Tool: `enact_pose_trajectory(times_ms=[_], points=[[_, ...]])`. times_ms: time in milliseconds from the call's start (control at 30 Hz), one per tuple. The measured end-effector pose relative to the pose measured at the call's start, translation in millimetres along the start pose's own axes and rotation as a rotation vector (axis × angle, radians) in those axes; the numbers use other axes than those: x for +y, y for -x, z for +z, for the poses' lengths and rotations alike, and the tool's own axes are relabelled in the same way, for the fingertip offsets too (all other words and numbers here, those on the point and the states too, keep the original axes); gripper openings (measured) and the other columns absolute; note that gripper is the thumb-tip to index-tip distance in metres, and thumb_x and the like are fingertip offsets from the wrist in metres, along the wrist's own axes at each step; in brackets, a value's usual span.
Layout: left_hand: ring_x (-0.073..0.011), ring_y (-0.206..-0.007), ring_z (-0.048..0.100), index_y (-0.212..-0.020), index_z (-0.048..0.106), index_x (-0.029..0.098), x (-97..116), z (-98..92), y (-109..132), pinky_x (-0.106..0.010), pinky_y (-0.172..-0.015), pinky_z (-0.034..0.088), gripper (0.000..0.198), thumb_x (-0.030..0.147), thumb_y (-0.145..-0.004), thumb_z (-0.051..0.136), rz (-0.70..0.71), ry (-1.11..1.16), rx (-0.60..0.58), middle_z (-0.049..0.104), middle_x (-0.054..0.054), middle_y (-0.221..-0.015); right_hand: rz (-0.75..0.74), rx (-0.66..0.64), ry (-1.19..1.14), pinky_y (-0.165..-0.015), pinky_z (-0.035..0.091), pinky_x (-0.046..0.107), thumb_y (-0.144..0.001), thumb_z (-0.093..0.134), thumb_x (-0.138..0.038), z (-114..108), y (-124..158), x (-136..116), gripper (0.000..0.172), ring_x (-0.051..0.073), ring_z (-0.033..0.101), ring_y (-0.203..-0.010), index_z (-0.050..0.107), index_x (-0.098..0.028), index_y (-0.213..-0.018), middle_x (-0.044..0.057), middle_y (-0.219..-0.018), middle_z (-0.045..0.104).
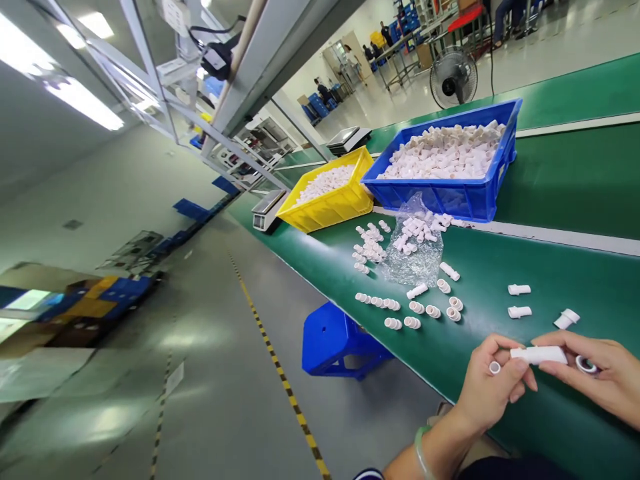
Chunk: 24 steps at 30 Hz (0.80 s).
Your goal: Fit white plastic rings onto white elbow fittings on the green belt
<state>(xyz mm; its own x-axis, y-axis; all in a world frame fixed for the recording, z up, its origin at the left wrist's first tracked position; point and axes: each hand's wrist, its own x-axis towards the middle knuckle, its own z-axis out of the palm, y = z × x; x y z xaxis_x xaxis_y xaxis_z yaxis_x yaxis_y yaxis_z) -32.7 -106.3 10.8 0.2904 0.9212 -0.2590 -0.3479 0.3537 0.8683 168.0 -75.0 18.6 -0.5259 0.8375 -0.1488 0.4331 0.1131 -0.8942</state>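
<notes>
My left hand (493, 387) and my right hand (603, 370) are at the lower right, above the green table. Between them they grip a white plastic pipe fitting (544, 355) from its two ends, lying roughly level. The round open end of another small white fitting (495, 367) shows among my left fingers. A white ring-like end (586, 365) shows in my right hand; the rest of that piece is hidden. Just beyond my hands lie loose white fittings (520, 311), one with a wider collar (567, 319). Several more fittings (433, 311) lie farther left, some joined in short rows.
A clear plastic bag (415, 263) with white pieces (420, 228) on it lies mid-table. Behind stand a blue crate (440, 197) and a yellow crate (335, 217), both full of white pieces. A scale (269, 210) sits near the table edge; a blue stool (327, 343) stands below.
</notes>
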Motion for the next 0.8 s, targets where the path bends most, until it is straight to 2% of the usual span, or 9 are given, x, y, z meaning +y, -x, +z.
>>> enact_pose_trajectory(times_ms=[100, 200, 267, 333, 400, 467, 533, 700, 800], points=[[-0.004, -0.047, 0.041, -0.111, 0.054, 0.013, -4.9, -13.6, 12.8, -0.018, -0.048, 0.031, 0.047, 0.05, -0.085, 0.068, -0.001, -0.179, 0.125, 0.061, 0.001, -0.069, -0.077, 0.102, 0.098, -0.059, 0.048, 0.026, -0.096, 0.055, -0.049, 6.7, -5.6, -4.7, 0.031, 0.016, 0.06, -0.068, 0.064, -0.031, -0.119, 0.0, -0.091, 0.069], [-0.008, -0.059, 0.048, -0.099, 0.064, 0.012, -11.5, -31.6, 33.6, -0.02, -0.058, 0.037, 0.028, 0.039, -0.091, 0.059, 0.072, -0.515, 0.294, 0.06, 0.0, -0.068, -0.188, 0.146, 0.201, -0.062, 0.049, 0.027, -0.097, 0.054, -0.047, 17.5, -19.2, -21.7, 0.029, 0.017, 0.062, -0.07, 0.064, -0.03, -0.118, 0.001, -0.096, 0.069], [-0.01, -0.062, 0.05, -0.091, 0.067, 0.013, -18.3, -43.3, 47.5, -0.022, -0.062, 0.039, 0.023, 0.033, -0.091, 0.055, 0.108, -0.698, 0.342, 0.061, -0.001, -0.068, -0.266, 0.112, 0.268, -0.064, 0.05, 0.028, -0.1, 0.049, -0.044, 29.8, -32.2, -33.9, 0.025, 0.018, 0.065, -0.073, 0.064, -0.029, -0.113, 0.001, -0.093, 0.069], [-0.0117, -0.062, 0.052, -0.09, 0.067, 0.014, -27.1, -52.6, 58.0, -0.024, -0.063, 0.04, 0.02, 0.029, -0.089, 0.053, 0.18, -0.822, 0.328, 0.063, -0.003, -0.069, -0.338, 0.042, 0.35, -0.066, 0.051, 0.029, -0.103, 0.041, -0.037, 46.8, -47.4, -43.2, 0.026, 0.019, 0.068, -0.08, 0.064, -0.028, -0.11, 0.002, -0.096, 0.071], [-0.0139, -0.063, 0.055, -0.088, 0.068, 0.015, -37.1, -58.5, 63.4, -0.025, -0.063, 0.042, 0.018, 0.026, -0.087, 0.053, 0.286, -0.911, 0.259, 0.065, -0.005, -0.071, -0.389, -0.011, 0.44, -0.066, 0.052, 0.031, -0.103, 0.037, -0.03, 66.5, -63.2, -49.3, 0.028, 0.022, 0.07, -0.084, 0.064, -0.027, -0.11, 0.005, -0.101, 0.073], [-0.0158, -0.063, 0.058, -0.084, 0.068, 0.016, -47.0, -61.5, 63.9, -0.027, -0.062, 0.043, 0.017, 0.024, -0.084, 0.053, 0.378, -0.974, 0.181, 0.066, -0.007, -0.07, -0.406, -0.044, 0.533, -0.062, 0.051, 0.032, -0.1, 0.038, -0.025, 85.2, -78.5, -53.7, 0.027, 0.024, 0.071, -0.081, 0.063, -0.025, -0.108, 0.006, -0.1, 0.075], [-0.0168, -0.062, 0.059, -0.081, 0.069, 0.017, -55.5, -63.1, 61.6, -0.027, -0.061, 0.043, 0.017, 0.023, -0.084, 0.053, 0.421, -1.009, 0.137, 0.068, -0.007, -0.068, -0.394, -0.074, 0.613, -0.055, 0.048, 0.031, -0.098, 0.039, -0.024, 100.0, -92.1, -57.4, 0.025, 0.024, 0.071, -0.074, 0.063, -0.024, -0.105, 0.006, -0.091, 0.075], [-0.018, -0.06, 0.061, -0.08, 0.071, 0.018, -70.8, -68.2, 55.4, -0.028, -0.057, 0.042, 0.019, 0.025, -0.082, 0.054, 0.448, -1.016, 0.135, 0.069, -0.008, -0.067, -0.313, -0.073, 0.756, -0.047, 0.04, 0.029, -0.101, 0.037, -0.027, 118.0, -112.6, -60.7, 0.026, 0.024, 0.07, -0.061, 0.063, -0.022, -0.102, 0.005, -0.073, 0.072], [-0.0182, -0.059, 0.061, -0.081, 0.072, 0.018, -75.7, -71.4, 54.6, -0.028, -0.055, 0.042, 0.019, 0.027, -0.083, 0.055, 0.45, -1.01, 0.127, 0.069, -0.007, -0.066, -0.289, -0.043, 0.784, -0.047, 0.042, 0.03, -0.102, 0.037, -0.03, 120.9, -111.8, -55.4, 0.03, 0.026, 0.07, -0.06, 0.062, -0.019, -0.115, 0.005, -0.072, 0.072]])
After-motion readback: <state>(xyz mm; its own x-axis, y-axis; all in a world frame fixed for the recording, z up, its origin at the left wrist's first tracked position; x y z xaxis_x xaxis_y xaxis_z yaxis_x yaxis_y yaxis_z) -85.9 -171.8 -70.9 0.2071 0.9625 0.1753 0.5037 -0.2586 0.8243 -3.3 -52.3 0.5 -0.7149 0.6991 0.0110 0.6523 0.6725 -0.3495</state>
